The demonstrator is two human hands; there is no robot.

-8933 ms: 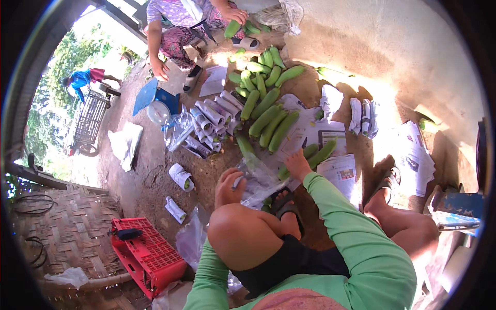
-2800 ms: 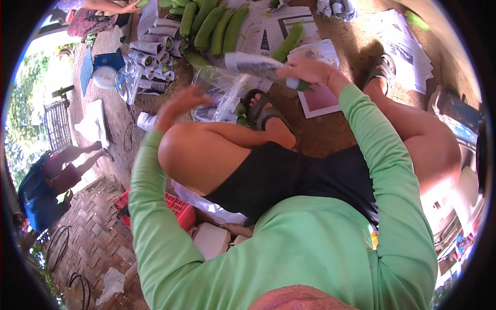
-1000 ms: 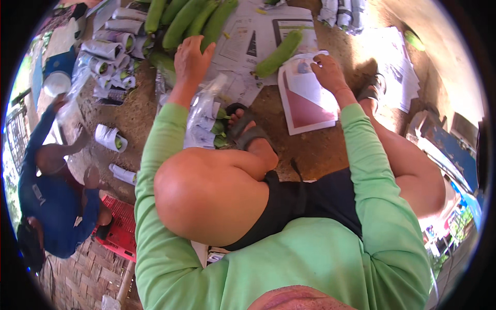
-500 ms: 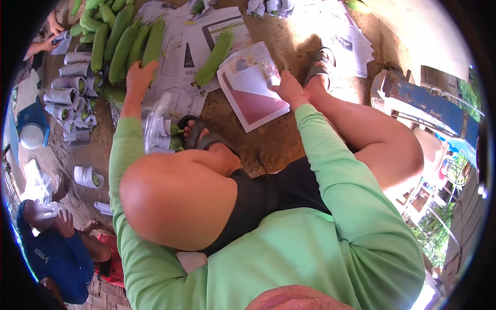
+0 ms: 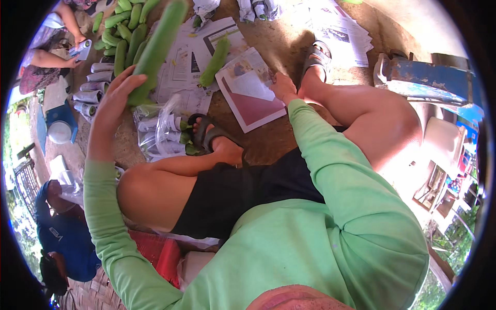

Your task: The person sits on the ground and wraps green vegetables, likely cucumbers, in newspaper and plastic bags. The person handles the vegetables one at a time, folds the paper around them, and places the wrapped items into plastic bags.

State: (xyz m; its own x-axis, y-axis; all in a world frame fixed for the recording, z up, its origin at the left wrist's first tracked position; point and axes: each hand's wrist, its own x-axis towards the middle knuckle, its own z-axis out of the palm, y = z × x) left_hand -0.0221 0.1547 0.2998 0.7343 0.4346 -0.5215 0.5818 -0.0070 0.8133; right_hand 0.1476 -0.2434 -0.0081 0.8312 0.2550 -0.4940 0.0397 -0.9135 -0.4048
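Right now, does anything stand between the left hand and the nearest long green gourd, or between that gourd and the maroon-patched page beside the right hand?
Nothing between the left hand and the long green gourd: the hand holds it. Between that gourd and the maroon-patched page, a second gourd lies on spread printed sheets.

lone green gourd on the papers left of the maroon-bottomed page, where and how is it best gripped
Probably around the middle of the lone gourd, from above and its right, nearest the right hand, grip across its width: it is long and rounded, lies flat on the papers, and no other gourd touches it. The left hand holds another gourd.
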